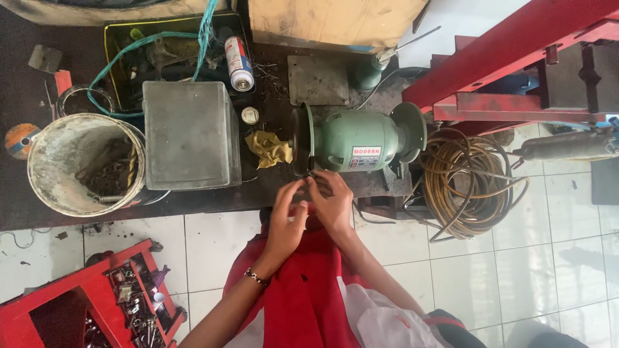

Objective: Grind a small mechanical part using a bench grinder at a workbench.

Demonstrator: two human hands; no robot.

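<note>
Starting frame left: dirty white bucket (80,164) with scrap, grey metal box (190,134), yellow rag (271,149) on dark worktop (193,200). Centre: left hand (287,222) and right hand (332,203), fingers curled, pinching small part (311,175), too small to identify, against grinder wheel (298,142) of green bench grinder (367,142). Risk, judged: fingertips close to wheel, part slipping if grip loosens.

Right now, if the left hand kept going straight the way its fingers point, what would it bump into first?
Probably the grinding wheel of the green grinder. The left hand points up at it, close beside the right hand; depth is hard to judge.
</note>
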